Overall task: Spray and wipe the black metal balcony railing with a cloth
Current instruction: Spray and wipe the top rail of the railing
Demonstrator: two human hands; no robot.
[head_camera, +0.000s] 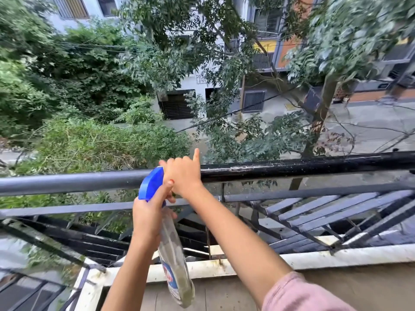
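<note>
- Black metal, the railing [292,168] crosses the whole view; its top bar looks glossy and streaked to the right of the hands and dull grey to the left, so I judge the right stretch already wetted and the left not yet done
- The left hand [148,212] has its grip clenched round the neck of the spray bottle [175,261], thumb raised beside the blue spray head [152,185]; the bottle hangs tilted with its base toward the person, which puts the head right at the top bar
- The right hand [183,176] lies on the top bar just beside the spray head, fingers curled over the far side and one finger sticking up; its grip grasps the bar, probably to steady the body or to press something against the metal
- No cloth can be made out for certain; a sliver of green under the right wrist is too small to name
- A pink sleeve [298,295] shows on the right arm
- Beyond the white ledge [336,254] lie trees and a street below, so a firm hold on the bottle makes sense
</note>
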